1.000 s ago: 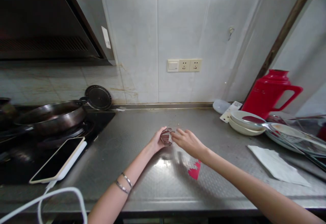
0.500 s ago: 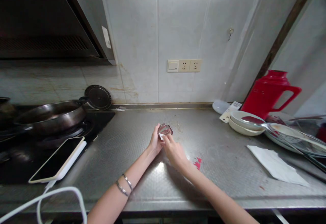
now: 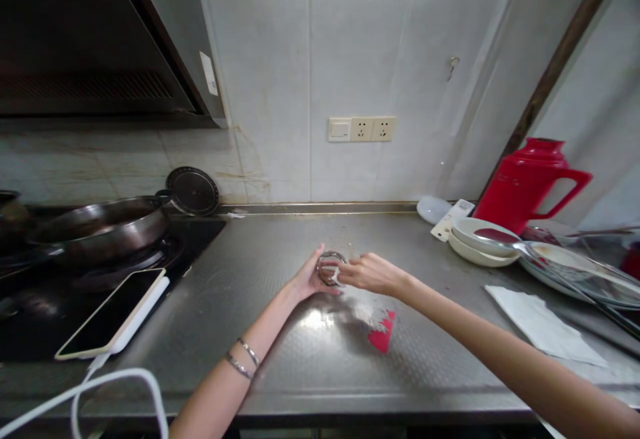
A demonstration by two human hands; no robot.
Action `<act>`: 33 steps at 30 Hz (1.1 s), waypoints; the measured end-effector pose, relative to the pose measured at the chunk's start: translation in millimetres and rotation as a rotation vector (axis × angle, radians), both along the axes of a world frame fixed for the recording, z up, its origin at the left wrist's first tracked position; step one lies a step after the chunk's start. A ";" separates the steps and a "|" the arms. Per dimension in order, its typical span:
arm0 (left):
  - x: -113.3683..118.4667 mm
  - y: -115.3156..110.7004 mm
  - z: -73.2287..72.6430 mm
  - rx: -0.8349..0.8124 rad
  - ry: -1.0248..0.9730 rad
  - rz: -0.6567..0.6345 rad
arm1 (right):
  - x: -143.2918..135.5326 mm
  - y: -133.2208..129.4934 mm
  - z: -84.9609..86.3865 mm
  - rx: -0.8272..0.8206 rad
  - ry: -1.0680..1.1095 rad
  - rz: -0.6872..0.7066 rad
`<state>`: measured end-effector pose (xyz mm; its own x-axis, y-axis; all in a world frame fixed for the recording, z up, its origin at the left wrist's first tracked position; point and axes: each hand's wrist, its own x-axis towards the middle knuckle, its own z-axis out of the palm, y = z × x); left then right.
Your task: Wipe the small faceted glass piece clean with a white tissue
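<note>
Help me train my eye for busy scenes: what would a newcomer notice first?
The red flask at right, behind the pale bowls, probably catches the eye first. Next, at centre, the left hand holds a small shiny-rimmed object, with the right hand at its edge. A jagged red scrap lies nearer the camera.

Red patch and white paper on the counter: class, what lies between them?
The head view shows the right forearm slanting over the counter between the red patch and white paper.

Pale tiled wall (image 3: 360, 46), steel countertop (image 3: 270, 232)
</note>
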<state>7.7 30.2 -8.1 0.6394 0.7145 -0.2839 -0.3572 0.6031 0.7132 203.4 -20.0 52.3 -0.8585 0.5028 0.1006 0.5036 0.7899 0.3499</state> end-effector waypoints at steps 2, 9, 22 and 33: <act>6.8 -2.3 -3.4 0.001 0.009 0.049 | -0.8 0.0 -3.6 0.033 -0.015 -0.015; 24.5 -12.4 2.6 -0.063 -0.076 0.333 | -18.2 -12.8 -27.3 -0.012 0.139 -0.271; 25.8 -22.9 2.2 -0.016 -0.234 0.404 | -77.8 -32.0 -52.3 -0.141 0.607 -0.671; 2.8 -7.0 17.2 0.027 -0.060 0.047 | -12.2 -15.8 -13.2 0.078 -0.029 -0.005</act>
